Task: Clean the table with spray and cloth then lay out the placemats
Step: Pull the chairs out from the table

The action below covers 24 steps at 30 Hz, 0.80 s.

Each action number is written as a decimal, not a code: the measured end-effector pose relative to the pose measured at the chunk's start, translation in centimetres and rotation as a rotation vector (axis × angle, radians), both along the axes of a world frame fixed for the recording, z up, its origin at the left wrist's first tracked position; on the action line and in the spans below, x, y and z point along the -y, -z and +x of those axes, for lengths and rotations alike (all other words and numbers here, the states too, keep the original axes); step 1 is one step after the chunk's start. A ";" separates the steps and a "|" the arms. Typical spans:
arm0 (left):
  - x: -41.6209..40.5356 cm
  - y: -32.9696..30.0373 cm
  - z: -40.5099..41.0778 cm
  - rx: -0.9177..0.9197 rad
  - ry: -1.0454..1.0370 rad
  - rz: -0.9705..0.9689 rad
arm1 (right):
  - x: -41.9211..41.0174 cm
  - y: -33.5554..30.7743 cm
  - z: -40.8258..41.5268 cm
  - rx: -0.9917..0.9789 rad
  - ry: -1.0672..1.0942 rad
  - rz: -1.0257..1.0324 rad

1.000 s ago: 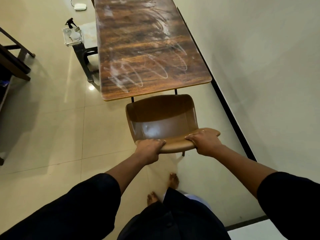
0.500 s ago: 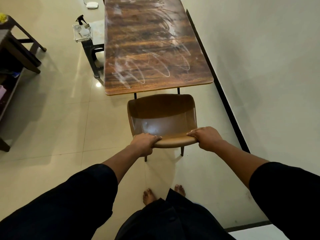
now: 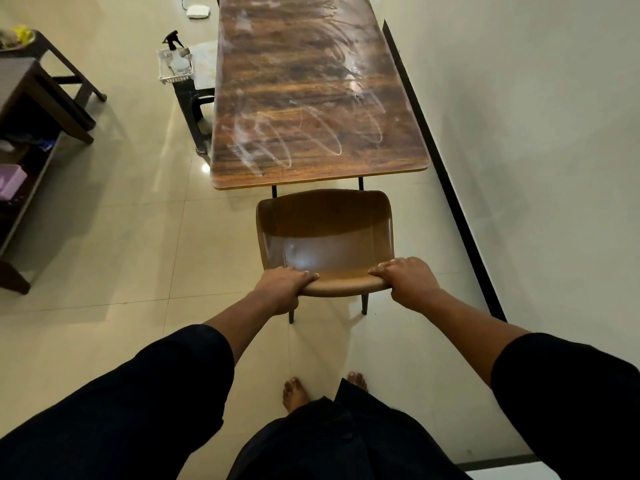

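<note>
Here both hands, left hand (image 3: 281,285) and right hand (image 3: 406,280), curl their fingers (image 3: 381,269) over the brown moulded chair's (image 3: 325,237) backrest; beyond them lies the streaked dark-wood tabletop (image 3: 308,98) (probably wet), clear spray bottle (image 3: 178,55) far left.

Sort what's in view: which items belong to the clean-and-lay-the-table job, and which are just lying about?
Job:
table, top covered in wipe streaks
spray bottle in a white basket on a stool beside the table
chair, backrest gripped by left hand and right hand

Lying about:
white device on the floor
dark side table
purple box
</note>
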<state>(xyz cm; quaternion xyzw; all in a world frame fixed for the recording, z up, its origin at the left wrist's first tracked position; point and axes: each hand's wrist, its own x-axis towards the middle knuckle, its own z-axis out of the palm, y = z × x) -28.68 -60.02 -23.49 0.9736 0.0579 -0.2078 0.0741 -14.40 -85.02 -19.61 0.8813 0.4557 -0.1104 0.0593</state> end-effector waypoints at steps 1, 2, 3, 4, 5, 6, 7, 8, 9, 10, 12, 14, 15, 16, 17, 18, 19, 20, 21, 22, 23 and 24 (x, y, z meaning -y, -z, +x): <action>0.0 -0.1 0.1 -0.003 -0.003 0.000 | 0.0 0.1 0.1 0.007 -0.001 0.001; 0.1 -0.1 0.1 -0.003 -0.004 -0.002 | 0.0 0.2 0.2 0.009 0.000 0.004; 0.2 -0.2 0.1 -0.002 -0.002 -0.001 | 0.1 0.2 0.3 0.008 0.002 0.006; 0.2 -0.3 0.1 0.003 0.003 0.003 | 0.0 0.3 0.3 0.007 0.004 0.006; 0.2 -0.5 0.1 0.006 0.010 0.007 | 0.0 0.3 0.3 0.007 0.005 0.005; 0.1 -0.5 0.2 0.009 0.015 0.010 | -0.1 0.4 0.4 0.010 0.005 0.005; 0.0 -0.6 0.2 0.009 0.014 0.010 | -0.1 0.5 0.4 0.012 0.006 0.007; 0.0 -0.6 0.2 0.006 0.014 0.008 | -0.1 0.5 0.5 0.013 0.008 0.009; 0.0 -0.7 0.2 0.003 0.013 0.007 | -0.1 0.6 0.5 0.016 0.010 0.009; 0.1 -0.7 0.2 0.002 0.013 0.006 | 0.0 0.7 0.5 0.019 0.009 0.007; 0.3 -0.6 0.2 0.001 0.016 0.007 | 0.1 0.8 0.4 0.020 0.010 0.007; 0.3 -0.4 0.1 0.003 0.020 0.003 | 0.3 1.0 0.5 0.021 0.013 0.005; 0.3 -0.4 0.2 0.001 0.020 -0.001 | 0.3 1.0 0.5 0.019 0.013 0.000; 0.2 -0.3 0.3 -0.003 0.019 -0.005 | 0.2 1.0 0.6 0.016 0.011 -0.006; 0.2 -0.3 0.4 -0.006 0.019 -0.010 | 0.2 1.0 0.8 0.012 0.010 -0.014; 0.1 -0.4 0.5 -0.010 0.021 -0.012 | 0.2 1.0 0.9 0.008 0.010 -0.023; 0.1 -0.4 0.5 -0.016 0.028 -0.011 | 0.2 1.0 1.0 0.000 0.013 -0.031; 0.0 -0.5 0.6 -0.022 0.040 -0.012 | 0.1 1.0 1.1 -0.011 0.017 -0.036; 0.0 -0.6 0.7 -0.031 0.054 -0.016 | 0.1 1.0 1.1 -0.025 0.024 -0.039; 0.0 -0.7 0.9 -0.042 0.064 -0.026 | 0.1 1.1 1.1 -0.041 0.032 -0.040; 0.0 -0.9 1.1 -0.060 0.065 -0.043 | 0.0 1.1 1.1 -0.055 0.037 -0.044; 0.0 -1.1 1.4 -0.087 0.058 -0.071 | 0.0 1.1 1.2 -0.067 0.042 -0.045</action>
